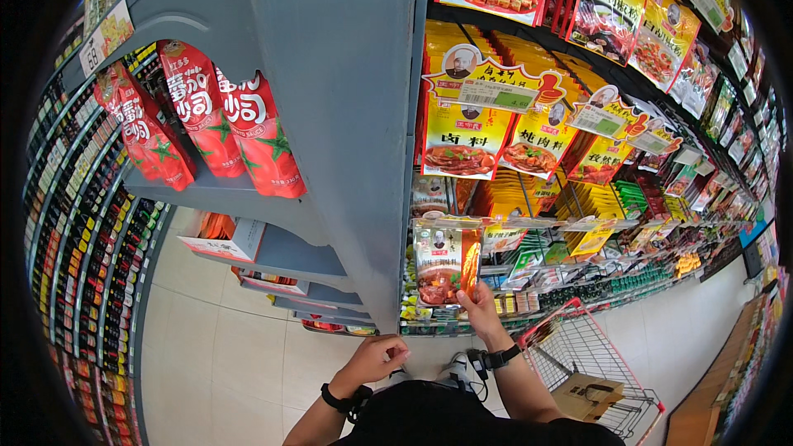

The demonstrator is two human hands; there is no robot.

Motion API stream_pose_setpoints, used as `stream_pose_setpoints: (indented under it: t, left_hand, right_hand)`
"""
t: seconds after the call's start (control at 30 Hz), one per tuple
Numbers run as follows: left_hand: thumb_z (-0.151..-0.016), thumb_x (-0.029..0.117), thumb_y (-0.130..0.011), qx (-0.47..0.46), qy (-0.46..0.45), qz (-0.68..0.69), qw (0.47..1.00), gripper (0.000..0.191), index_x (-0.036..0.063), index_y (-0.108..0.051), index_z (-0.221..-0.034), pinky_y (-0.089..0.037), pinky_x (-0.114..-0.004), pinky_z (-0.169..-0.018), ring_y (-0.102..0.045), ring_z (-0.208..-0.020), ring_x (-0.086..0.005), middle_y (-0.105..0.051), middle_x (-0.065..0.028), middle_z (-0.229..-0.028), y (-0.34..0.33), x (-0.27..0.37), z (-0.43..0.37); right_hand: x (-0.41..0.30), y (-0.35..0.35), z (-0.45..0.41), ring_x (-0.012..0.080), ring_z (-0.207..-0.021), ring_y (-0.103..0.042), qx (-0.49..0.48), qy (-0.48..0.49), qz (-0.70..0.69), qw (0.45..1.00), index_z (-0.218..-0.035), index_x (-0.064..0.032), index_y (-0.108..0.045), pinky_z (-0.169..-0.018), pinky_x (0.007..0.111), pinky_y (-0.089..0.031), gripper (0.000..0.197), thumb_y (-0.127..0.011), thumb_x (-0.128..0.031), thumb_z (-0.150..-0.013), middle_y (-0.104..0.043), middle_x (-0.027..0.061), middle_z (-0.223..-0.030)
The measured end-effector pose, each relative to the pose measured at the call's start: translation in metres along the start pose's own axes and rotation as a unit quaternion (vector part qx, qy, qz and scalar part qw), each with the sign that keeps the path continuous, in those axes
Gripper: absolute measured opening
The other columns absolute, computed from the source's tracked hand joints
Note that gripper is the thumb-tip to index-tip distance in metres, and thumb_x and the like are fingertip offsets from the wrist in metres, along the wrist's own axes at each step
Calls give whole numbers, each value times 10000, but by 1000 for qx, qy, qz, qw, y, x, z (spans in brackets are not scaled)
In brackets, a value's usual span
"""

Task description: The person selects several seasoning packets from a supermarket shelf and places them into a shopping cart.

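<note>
My right hand (482,313) pinches the lower right edge of a seasoning packet (443,266), thumb on the front. The packet is upright before the lower shelves, with a meat dish pictured on it. My left hand (379,356) is loosely curled in front of my body, close to the foot of the grey shelf end panel (347,136), and nothing shows in it. Above the held packet, yellow seasoning sachets (464,142) hang in rows behind price tags. A similar packet (429,195) sits on the rack behind.
A wire shopping cart (582,347) with a brown bag (585,393) stands to my right. Red tomato sauce pouches (263,136) fill a shelf at the left. Bottle shelves (93,229) line the far left, across a tiled floor (241,347). A wooden display (712,371) borders the right.
</note>
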State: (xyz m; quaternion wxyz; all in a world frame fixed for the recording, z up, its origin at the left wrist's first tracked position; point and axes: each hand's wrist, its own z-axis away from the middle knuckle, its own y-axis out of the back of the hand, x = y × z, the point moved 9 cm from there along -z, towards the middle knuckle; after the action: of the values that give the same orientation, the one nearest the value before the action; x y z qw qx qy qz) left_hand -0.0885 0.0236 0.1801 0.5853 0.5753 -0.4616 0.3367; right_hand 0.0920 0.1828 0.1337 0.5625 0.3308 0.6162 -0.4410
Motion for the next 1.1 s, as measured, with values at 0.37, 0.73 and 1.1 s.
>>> stream_pose_setpoints:
  t: [0.37, 0.73, 1.1]
  left_hand:
    - [-873, 114, -684, 7, -24, 35, 999, 122, 14, -621, -843, -468, -290, -622, -588, -662, -169, -622, -69, -729, 15, -12, -7]
    - [-873, 122, -682, 2, -19, 35, 999, 130, 16, -612, -844, -465, -293, -635, -578, -667, -167, -613, -65, -724, 24, -18, -2]
    - [-878, 126, -669, 19, -10, 37, 999, 126, 15, -618, -845, -456, -277, -580, -550, -606, -149, -582, -54, -682, 34, -25, 11]
  right_hand:
    - [-18, -14, -8, 40, -759, -488, 24, 42, -41, 998, -1231, -63, -487, -639, 207, -406, 274, -558, -84, -967, -588, -21, -984]
    - [-12, -29, -24, 19, -747, -551, 61, -3, -51, 997, -1163, -123, -526, -548, 168, -411, 208, -590, -146, -966, -607, -60, -918]
    - [-29, -43, -23, -11, -657, -476, 73, 10, -50, 996, -1176, -145, -542, -493, 153, -324, 218, -594, -194, -970, -578, -95, -844]
